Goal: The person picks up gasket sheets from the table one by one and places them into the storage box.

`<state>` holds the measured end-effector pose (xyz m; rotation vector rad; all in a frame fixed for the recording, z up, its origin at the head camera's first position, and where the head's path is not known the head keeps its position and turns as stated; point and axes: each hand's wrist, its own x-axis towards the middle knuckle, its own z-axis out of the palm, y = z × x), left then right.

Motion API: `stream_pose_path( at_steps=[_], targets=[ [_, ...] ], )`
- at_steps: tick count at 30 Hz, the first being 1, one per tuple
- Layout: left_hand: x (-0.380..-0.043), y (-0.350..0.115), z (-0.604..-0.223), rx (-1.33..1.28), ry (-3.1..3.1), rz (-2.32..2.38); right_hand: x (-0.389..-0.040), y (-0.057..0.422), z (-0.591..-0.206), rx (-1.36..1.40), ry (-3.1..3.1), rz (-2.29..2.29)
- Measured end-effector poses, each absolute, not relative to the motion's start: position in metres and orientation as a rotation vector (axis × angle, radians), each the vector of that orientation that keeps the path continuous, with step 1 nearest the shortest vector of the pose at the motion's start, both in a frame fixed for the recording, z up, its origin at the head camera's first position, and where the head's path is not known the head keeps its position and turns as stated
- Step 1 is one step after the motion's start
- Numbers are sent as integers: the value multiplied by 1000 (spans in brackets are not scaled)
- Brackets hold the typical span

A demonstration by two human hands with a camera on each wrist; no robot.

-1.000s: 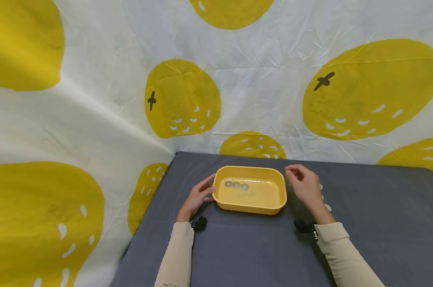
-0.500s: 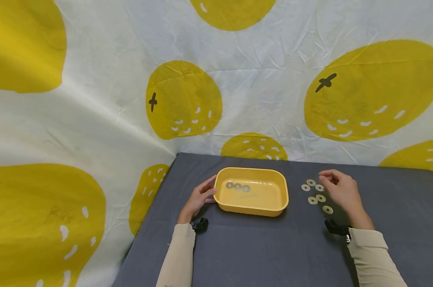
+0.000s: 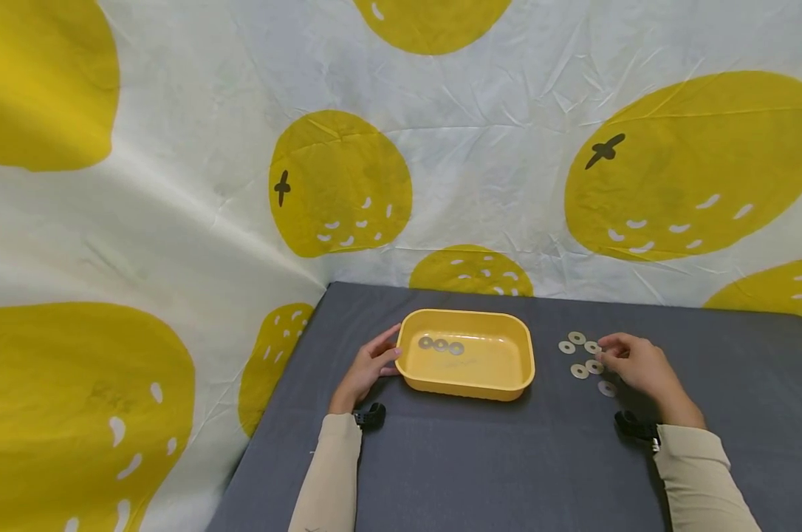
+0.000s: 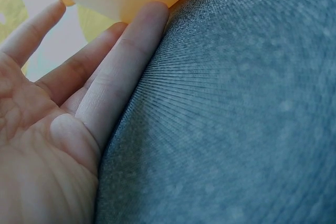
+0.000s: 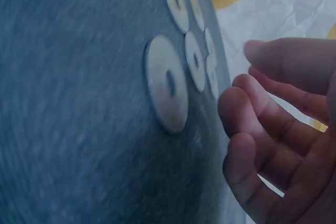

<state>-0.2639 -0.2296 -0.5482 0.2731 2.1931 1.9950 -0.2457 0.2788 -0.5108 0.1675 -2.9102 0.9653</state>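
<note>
A yellow rectangular tray sits on the dark cloth with three flat metal washers lined up inside it. My left hand rests at the tray's left end. In the left wrist view its straight fingers touch the outer wall, and in the head view the thumb lies at the rim. To the right of the tray, several more washers lie scattered flat. My right hand hovers beside them with loosely bent fingers. The right wrist view shows nothing between thumb and fingers, near the closest washer.
Dark grey cloth covers the table. A white curtain printed with yellow fruit hangs along the back and left edges. Dark straps with cameras sit on both wrists.
My right hand has moved right, from beside the tray to the loose washers, uncovering most of them, then slightly lower. The left hand and the tray stay where they were.
</note>
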Motion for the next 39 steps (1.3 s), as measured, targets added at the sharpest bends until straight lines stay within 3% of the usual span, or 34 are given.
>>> stream_pose_path(
  at_steps=[39],
  targets=[
    [-262, -229, -545, 252, 2184, 1993, -245, 275, -518, 161, -3020, 1050]
  ],
)
